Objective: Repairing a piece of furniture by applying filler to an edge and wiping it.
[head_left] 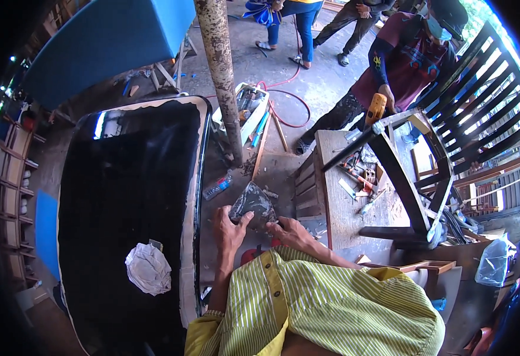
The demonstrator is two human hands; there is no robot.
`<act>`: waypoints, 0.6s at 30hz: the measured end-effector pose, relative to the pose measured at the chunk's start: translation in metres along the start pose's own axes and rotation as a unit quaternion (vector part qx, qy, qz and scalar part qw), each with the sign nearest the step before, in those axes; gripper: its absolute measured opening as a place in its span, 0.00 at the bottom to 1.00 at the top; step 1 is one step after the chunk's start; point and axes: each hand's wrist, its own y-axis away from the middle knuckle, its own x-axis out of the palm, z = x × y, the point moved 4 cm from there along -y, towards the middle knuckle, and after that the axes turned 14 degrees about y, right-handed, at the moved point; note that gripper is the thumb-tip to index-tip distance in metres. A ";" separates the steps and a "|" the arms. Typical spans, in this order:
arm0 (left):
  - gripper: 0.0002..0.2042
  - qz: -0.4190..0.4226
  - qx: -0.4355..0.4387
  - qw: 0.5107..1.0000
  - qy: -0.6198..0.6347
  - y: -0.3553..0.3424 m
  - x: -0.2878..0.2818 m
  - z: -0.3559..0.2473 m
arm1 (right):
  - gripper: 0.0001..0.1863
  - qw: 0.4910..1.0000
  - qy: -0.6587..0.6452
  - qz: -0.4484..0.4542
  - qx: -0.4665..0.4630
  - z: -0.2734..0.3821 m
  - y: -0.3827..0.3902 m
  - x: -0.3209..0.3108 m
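Dark grey and flecked with pale smears, a flat, roughly triangular piece [254, 204] sits between the person's two hands, above the concrete floor [337, 83] and just right of a glossy black panel [123, 196]. The left hand [230, 230] grips its left side, thumb laid over the near face and fingers curled close. The right hand [293, 233] is narrowed on the lower right corner, pinching it between thumb and fingers. Both forearms reach out from a yellow-green striped shirt [331, 296].

Pale paper borders the far and right edges of the black panel, and a crumpled white cloth [148, 270] lies on its near half. Just beyond the left hand, a clear plastic bottle [218, 186] rests on the floor near the foot of a blotched post [217, 65]. Behind the post stands a white container [254, 118] filled with assorted items, with a red hose [307, 113] looping beside it.

To the right, a wooden worktop [338, 221] carries scattered hand tools [359, 178] and part of a dark wooden frame [399, 178]. Over it leans a co-worker [402, 56], one hand by a yellow power tool [377, 108].
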 end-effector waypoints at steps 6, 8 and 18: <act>0.21 -0.025 -0.067 0.989 -0.129 0.005 0.002 0.018 | 0.27 0.997 -0.003 0.053 0.054 0.003 0.011 0.007; 0.22 -0.017 -0.045 0.995 -0.083 0.005 -0.001 0.004 | 0.28 0.999 0.006 0.040 0.022 0.005 0.011 0.016; 0.16 0.037 -0.070 0.997 -0.006 -0.025 0.003 -0.010 | 0.24 0.999 0.031 0.012 -0.017 0.024 0.007 -0.006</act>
